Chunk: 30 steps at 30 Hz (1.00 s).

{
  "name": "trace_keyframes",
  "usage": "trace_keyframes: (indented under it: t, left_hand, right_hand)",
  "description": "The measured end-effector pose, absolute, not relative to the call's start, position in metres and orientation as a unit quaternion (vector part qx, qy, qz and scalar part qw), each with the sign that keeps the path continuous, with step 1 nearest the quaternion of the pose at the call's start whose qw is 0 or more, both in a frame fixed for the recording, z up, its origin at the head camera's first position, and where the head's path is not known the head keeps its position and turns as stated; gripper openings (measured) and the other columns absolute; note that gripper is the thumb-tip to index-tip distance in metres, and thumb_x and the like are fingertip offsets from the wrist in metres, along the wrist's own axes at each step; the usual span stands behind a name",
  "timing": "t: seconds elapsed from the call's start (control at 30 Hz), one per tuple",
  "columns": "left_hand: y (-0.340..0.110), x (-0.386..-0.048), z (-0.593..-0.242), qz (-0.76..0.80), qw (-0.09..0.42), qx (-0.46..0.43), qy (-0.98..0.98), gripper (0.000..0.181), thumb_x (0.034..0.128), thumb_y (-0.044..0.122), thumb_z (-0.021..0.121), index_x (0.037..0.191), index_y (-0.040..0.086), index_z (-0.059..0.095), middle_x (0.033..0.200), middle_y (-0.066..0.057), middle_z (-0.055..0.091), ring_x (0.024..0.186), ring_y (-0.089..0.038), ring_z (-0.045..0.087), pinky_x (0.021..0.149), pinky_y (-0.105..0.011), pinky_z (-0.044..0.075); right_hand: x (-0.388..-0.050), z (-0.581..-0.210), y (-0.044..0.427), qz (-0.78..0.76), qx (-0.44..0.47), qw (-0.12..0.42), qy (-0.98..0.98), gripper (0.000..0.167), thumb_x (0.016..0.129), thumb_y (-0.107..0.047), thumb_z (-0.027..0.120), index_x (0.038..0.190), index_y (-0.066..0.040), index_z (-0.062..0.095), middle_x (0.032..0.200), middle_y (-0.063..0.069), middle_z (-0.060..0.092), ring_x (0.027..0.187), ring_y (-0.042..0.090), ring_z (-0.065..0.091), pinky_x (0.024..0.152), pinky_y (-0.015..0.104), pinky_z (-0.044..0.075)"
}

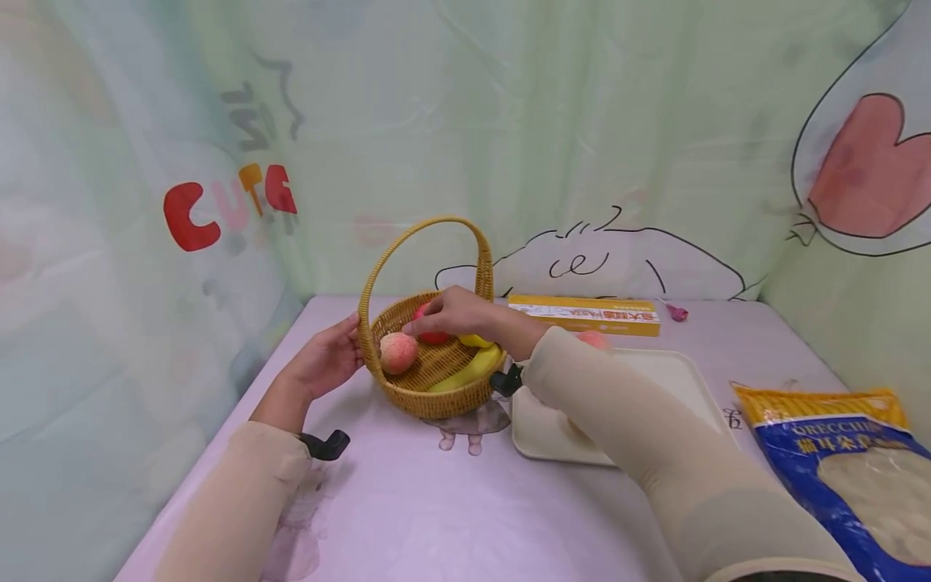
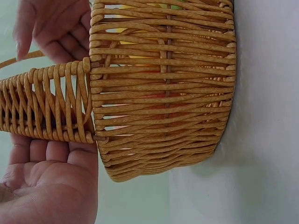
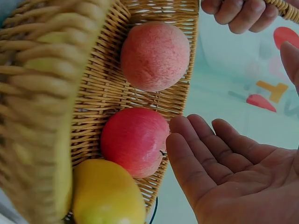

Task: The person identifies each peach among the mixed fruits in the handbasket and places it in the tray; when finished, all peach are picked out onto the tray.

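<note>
A wicker basket (image 1: 429, 402) with a tall arched handle (image 1: 381, 271) stands on the table. My left hand (image 1: 323, 360) holds the left foot of that handle, its fingers passing behind the weave. Inside the basket lie a pink peach (image 3: 155, 56), a red apple (image 3: 134, 142), a rounded yellow fruit (image 3: 108, 193) and what looks like a banana (image 1: 469, 372). Over the basket is my right hand (image 1: 465, 314), near the peach and apple. In the right wrist view its fingers (image 3: 191, 168) extend loosely beside the apple, the palm holding nothing.
Right of the basket, partly under my right forearm, lies a cream tray (image 1: 672, 380) with a peach (image 1: 594, 339) at its back edge. Behind it is a yellow pasta box (image 1: 585, 315), beside a small pink bud (image 1: 678, 313). A blue-and-yellow pasta bag (image 1: 836, 461) lies at far right.
</note>
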<state>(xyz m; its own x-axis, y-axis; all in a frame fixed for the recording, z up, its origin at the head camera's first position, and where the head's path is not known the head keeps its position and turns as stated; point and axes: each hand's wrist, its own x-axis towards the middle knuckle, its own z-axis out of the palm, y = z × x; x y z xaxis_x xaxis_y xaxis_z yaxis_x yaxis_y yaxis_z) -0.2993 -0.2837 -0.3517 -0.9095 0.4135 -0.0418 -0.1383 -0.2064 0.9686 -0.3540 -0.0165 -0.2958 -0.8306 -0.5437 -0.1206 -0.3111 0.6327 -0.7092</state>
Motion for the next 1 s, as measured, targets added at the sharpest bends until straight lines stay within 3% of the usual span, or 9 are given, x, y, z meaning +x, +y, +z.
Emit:
trace_keyframes:
  t: [0.23,0.57,0.67,0.8,0.87,1.0]
  left_hand:
    - [-0.283,-0.299,-0.350,0.765,0.181,0.112,0.608,0.029,0.1101,0.044,0.044,0.107,0.020,0.060,0.107,0.001,0.065,0.105,-0.018,0.055,0.098,-0.030,0.043]
    - [-0.283,-0.302,-0.347,0.764,0.181,0.110,0.610,0.032,0.1079,0.048,0.048,0.113,0.018,0.058,0.111,-0.001,0.065,0.107,-0.017,0.056,0.100,-0.029,0.043]
    - [-0.282,-0.304,-0.345,0.766,0.182,0.113,0.606,0.032,0.1077,0.047,0.050,0.111,0.018,0.061,0.108,0.001,0.069,0.105,-0.016,0.058,0.100,-0.029,0.044]
    - [-0.281,-0.305,-0.347,0.775,0.187,0.109,0.594,0.032,0.1094,0.044,0.047,0.105,0.018,0.065,0.102,0.002,0.071,0.100,-0.014,0.062,0.097,-0.028,0.045]
    - [-0.282,-0.305,-0.349,0.777,0.187,0.107,0.591,0.032,0.1103,0.043,0.045,0.105,0.018,0.065,0.102,0.001,0.070,0.100,-0.014,0.062,0.097,-0.028,0.045]
    - [-0.285,-0.303,-0.351,0.774,0.183,0.107,0.596,0.032,0.1106,0.044,0.044,0.108,0.018,0.063,0.105,0.001,0.069,0.102,-0.015,0.061,0.097,-0.028,0.045]
  right_hand:
    - [-0.363,-0.297,-0.031,-0.345,-0.256,0.169,0.887,0.059,0.085,-0.058,0.079,0.120,-0.011,0.076,0.120,0.002,0.070,0.113,0.020,0.058,0.097,0.035,0.049]
    - [-0.375,-0.304,-0.050,-0.315,-0.251,0.171,0.899,0.051,0.087,-0.059,0.077,0.113,-0.015,0.079,0.118,-0.001,0.071,0.112,0.018,0.059,0.100,0.036,0.048]
    - [-0.380,-0.307,-0.054,-0.307,-0.256,0.171,0.901,0.049,0.088,-0.058,0.076,0.106,-0.012,0.080,0.101,-0.004,0.068,0.104,0.016,0.058,0.094,0.032,0.048]
    - [-0.386,-0.311,-0.061,-0.285,-0.266,0.179,0.903,0.052,0.089,-0.057,0.075,0.089,-0.005,0.076,0.071,-0.006,0.050,0.084,0.016,0.052,0.076,0.029,0.042]
    - [-0.388,-0.313,-0.066,-0.278,-0.268,0.186,0.903,0.053,0.089,-0.056,0.076,0.086,-0.003,0.073,0.066,-0.004,0.043,0.079,0.017,0.051,0.072,0.029,0.040]
    - [-0.389,-0.318,-0.077,-0.270,-0.264,0.208,0.902,0.045,0.089,-0.054,0.077,0.093,-0.009,0.073,0.073,-0.001,0.051,0.086,0.021,0.057,0.076,0.032,0.045]
